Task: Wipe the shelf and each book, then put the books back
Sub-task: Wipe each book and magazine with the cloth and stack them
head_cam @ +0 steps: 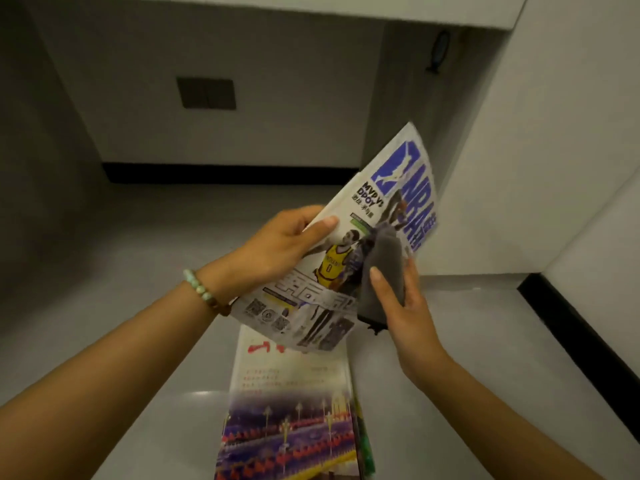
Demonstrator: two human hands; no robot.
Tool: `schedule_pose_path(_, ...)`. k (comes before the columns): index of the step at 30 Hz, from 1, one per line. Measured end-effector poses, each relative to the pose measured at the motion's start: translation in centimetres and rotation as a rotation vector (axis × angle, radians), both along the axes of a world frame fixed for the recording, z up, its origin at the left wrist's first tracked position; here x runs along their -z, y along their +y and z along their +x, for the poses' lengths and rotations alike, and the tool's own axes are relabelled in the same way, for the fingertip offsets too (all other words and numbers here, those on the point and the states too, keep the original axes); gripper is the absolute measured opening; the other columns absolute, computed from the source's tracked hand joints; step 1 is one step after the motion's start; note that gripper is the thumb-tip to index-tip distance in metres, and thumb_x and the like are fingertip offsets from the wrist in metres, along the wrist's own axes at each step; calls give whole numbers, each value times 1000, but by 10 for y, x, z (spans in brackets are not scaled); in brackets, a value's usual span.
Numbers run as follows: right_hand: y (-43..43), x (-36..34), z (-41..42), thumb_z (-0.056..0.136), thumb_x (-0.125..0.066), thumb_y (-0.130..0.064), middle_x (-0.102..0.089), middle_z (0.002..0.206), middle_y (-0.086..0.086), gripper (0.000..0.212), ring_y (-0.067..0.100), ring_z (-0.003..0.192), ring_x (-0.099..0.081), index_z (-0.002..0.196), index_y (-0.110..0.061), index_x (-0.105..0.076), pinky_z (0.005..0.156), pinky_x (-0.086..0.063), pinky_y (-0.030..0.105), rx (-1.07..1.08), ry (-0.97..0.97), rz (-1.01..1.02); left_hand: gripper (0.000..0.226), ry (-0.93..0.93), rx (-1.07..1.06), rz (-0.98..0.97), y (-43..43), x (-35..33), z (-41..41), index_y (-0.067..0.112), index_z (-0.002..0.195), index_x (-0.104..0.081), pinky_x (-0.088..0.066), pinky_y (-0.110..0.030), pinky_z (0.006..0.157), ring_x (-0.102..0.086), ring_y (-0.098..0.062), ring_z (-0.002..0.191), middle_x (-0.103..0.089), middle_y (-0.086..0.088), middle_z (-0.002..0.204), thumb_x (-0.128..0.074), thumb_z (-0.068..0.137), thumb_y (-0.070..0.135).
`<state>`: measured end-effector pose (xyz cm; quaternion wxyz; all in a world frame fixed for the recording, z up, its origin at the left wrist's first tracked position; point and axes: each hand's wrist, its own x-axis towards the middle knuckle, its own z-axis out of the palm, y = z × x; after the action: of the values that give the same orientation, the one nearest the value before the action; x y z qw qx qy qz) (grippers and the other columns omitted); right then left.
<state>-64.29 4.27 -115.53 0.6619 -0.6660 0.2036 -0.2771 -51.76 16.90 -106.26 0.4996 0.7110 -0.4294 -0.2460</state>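
Observation:
A basketball magazine (346, 265) with a white cover and blue lettering is held up, tilted, above the grey shelf surface (156, 306). My left hand (280, 244) grips its left edge, thumb on the cover. My right hand (401, 306) holds a folded grey cloth (384, 271) pressed against the cover's right side. Below them a stack of books (291, 410) lies flat on the shelf, the top one showing red writing and a night street scene.
The shelf is a recessed niche with a grey back wall (277, 98) carrying a dark switch plate (206, 93). A white side wall (536, 168) rises at the right, with a black-trimmed lower ledge (571, 323) beside it.

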Motion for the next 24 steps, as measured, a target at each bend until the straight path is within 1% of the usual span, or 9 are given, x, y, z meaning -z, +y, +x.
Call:
schedule_pose_path(2,-7,-43,4,66,-65,-65,-26,156,-9,51,12,135,-39,110,-74,-43,97,-48,27,42,-84,-57,27,-194,28,-107,1,-44,-2,15,110,-60,-53,-17,66,-69,-6,81,-70,-1,95,-39,99,27)
schedule_pose_path(4,-15,-86,8,64,-63,-61,-30,154,-10,76,7,132,-42,134,-60,-32,90,-46,13,80,-178,-88,27,-308,34,-208,5,-87,0,19,112,-60,-55,-21,72,-68,-9,88,-69,-1,100,-39,98,28)
schedule_pose_path(6,-14,-135,12,71,-63,-66,-24,156,-10,62,8,136,-36,122,-74,-28,98,-42,18,128,-256,-223,26,-304,17,-339,12,-130,2,18,113,-58,-54,-18,69,-68,-10,89,-69,-3,102,-38,98,22)
schedule_pose_path(7,-11,-161,15,69,-62,-72,-19,157,-11,51,10,139,-31,106,-84,-29,103,-41,26,129,-280,-290,26,-301,11,-402,16,-150,4,15,113,-58,-53,-17,68,-69,-11,88,-69,-5,102,-37,99,19)
schedule_pose_path(9,-8,-207,22,53,-63,-80,-14,158,-13,47,13,140,-29,89,-88,-33,106,-41,40,103,-333,-358,26,-310,3,-496,20,-189,8,10,113,-57,-53,-17,66,-69,-13,86,-69,-7,102,-36,99,16)
schedule_pose_path(13,-8,-286,40,55,-64,-72,-12,158,-13,42,14,139,-33,86,-85,-40,102,-46,44,86,-462,-401,26,-316,-47,-646,27,-254,20,22,115,-56,-54,-17,70,-68,-11,94,-70,1,105,-37,99,22)
schedule_pose_path(15,-11,-318,48,62,-65,-66,-26,155,-8,39,13,134,-41,96,-77,-48,100,-48,42,57,-523,-392,27,-270,-76,-741,31,-281,27,23,117,-56,-56,-21,70,-69,-15,95,-71,0,106,-36,99,25)
schedule_pose_path(18,-20,-354,56,65,-68,-53,-68,117,-3,47,10,104,-65,110,-41,-60,82,-57,29,-65,-520,-303,26,-207,-174,-835,38,-316,42,23,115,-56,-56,-24,62,-70,-18,88,-72,-1,102,-37,99,30)
schedule_pose_path(24,-23,-402,73,70,-64,-36,-73,81,-3,31,11,75,-70,99,-24,-65,57,-54,18,-76,-465,-400,18,-190,-386,-854,38,-370,82,30,98,-56,-54,-23,52,-70,-11,69,-72,3,88,-40,99,36)
